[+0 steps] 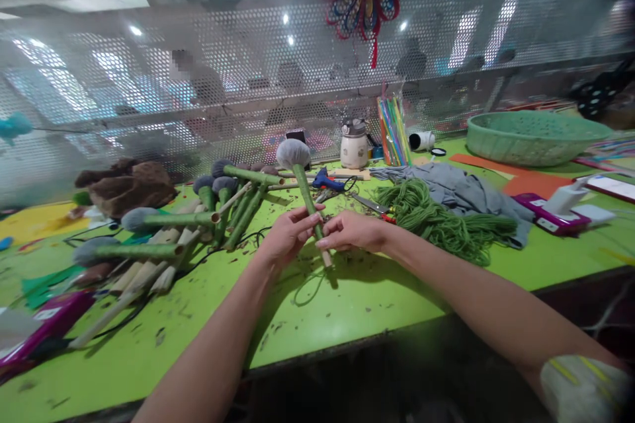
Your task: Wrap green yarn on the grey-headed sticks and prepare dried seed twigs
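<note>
Both my hands hold one stick (308, 197) above the green table (347, 304). The stick is wrapped in green yarn, carries a grey fluffy ball (292, 153) at its top, and its lower end is bare wood. My left hand (285, 236) pinches the stick from the left, fingers closed round it. Fingers of my right hand (353, 230) close on it from the right, just below the wrapped part. A thin green strand (303, 291) loops down from the stick onto the table.
A pile of finished green sticks with grey balls (198, 225) lies to the left. A bundle of green yarn (441, 221), grey cloth, scissors (370, 203) and a blue glue gun (325, 180) lie behind my hands. A green basket (533, 137) stands far right.
</note>
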Demonstrator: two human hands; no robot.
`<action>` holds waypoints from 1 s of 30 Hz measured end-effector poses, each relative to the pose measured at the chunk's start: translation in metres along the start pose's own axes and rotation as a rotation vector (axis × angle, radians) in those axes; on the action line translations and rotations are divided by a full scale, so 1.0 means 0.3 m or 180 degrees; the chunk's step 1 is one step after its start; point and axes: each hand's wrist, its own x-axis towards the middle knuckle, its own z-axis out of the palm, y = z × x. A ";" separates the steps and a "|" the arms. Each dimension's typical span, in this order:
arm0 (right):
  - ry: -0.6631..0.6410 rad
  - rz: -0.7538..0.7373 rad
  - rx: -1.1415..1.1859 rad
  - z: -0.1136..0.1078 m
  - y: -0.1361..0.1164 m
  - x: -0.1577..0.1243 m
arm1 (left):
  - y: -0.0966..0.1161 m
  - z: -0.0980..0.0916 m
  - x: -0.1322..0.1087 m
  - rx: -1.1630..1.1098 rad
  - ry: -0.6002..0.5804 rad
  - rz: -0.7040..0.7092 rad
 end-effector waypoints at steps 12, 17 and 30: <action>0.0471 -0.0272 -0.0705 0.000 0.030 0.023 | -0.013 -0.003 0.010 -0.0056 0.0139 0.0002; 0.0269 -0.0157 -0.0500 -0.005 0.034 0.023 | -0.021 -0.010 0.018 -0.0012 0.0046 -0.0173; -0.0467 -0.0319 0.0426 -0.024 -0.030 -0.027 | 0.022 -0.003 -0.024 -0.0383 -0.0459 0.0208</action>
